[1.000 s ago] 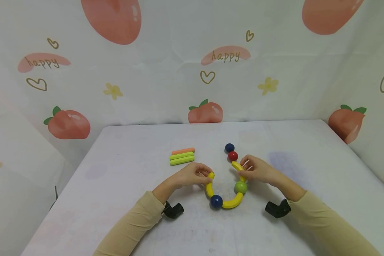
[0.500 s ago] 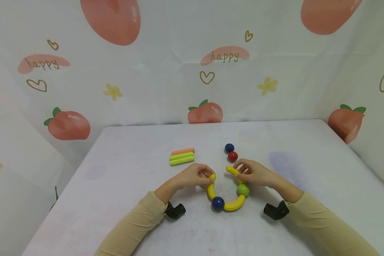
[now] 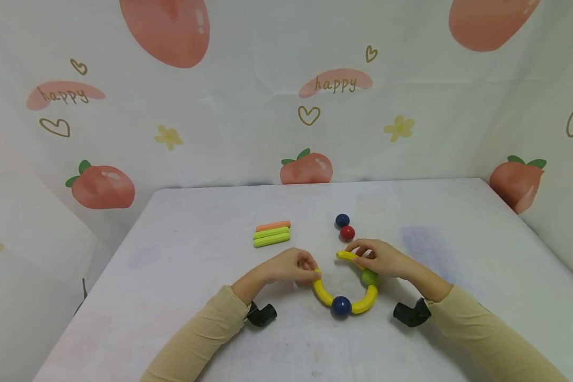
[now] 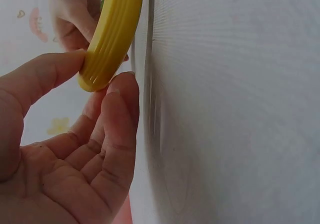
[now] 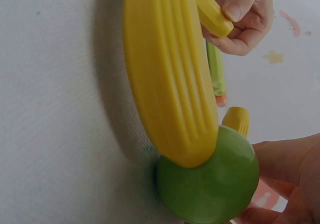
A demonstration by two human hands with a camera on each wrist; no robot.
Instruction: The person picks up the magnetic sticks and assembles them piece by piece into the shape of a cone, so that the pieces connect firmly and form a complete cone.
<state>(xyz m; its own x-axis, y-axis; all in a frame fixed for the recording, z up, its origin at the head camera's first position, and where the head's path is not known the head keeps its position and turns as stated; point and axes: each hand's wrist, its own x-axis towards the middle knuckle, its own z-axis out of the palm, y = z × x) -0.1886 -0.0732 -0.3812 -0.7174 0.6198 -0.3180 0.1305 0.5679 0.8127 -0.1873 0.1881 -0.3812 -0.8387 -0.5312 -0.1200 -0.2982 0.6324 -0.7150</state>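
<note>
A chain of curved yellow rods and balls lies in a U on the table in the head view. My left hand (image 3: 288,265) pinches the tip of its left curved rod (image 3: 322,295), a grooved yellow piece (image 4: 114,34) in the left wrist view. That rod meets a dark blue ball (image 3: 341,306), followed by a lower curved rod (image 3: 365,301) and a green ball (image 3: 370,277). My right hand (image 3: 384,258) grips the upper right curved rod (image 3: 346,255) near the green ball. Its fingers partly hide that rod.
Behind the hands lie two lime-green sticks (image 3: 271,237) and an orange stick (image 3: 273,226), side by side. A second dark blue ball (image 3: 342,220) touches a red ball (image 3: 347,233) at the back. A printed cloth (image 3: 239,106) hangs behind the white table (image 3: 196,228).
The blue ball, lower rod and green ball have shifted right. The upper right rod has swung its free end leftward, away from the red ball. My left hand has lowered slightly toward me.
</note>
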